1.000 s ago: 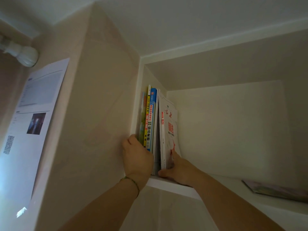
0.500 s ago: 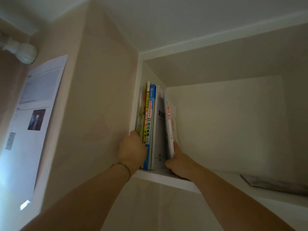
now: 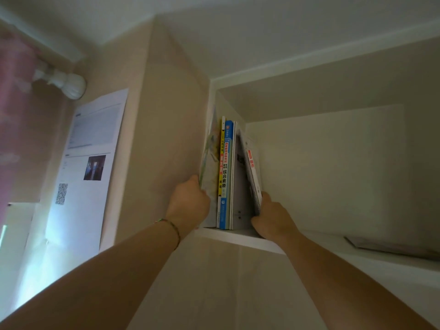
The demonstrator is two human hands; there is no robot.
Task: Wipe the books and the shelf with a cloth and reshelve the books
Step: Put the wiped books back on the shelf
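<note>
- Hands first: my left hand (image 3: 190, 206) grips the outer edge of the leftmost thin book (image 3: 209, 167), fingers hidden behind it; my right hand (image 3: 271, 216) pinches the lower edge of the white book (image 3: 252, 170), which leans left against the row.
- Books (image 3: 226, 177) stand at the left end of the shelf (image 3: 240, 236), hard by its side wall.
- Thin paperbacks, I judge: light, floppy, glossy, apt to slide; best squeezed low from both ends.
- One flat book (image 3: 381, 246) lies far right on the same shelf.
- Paper sheet (image 3: 90, 158) hangs on the wall outside.
</note>
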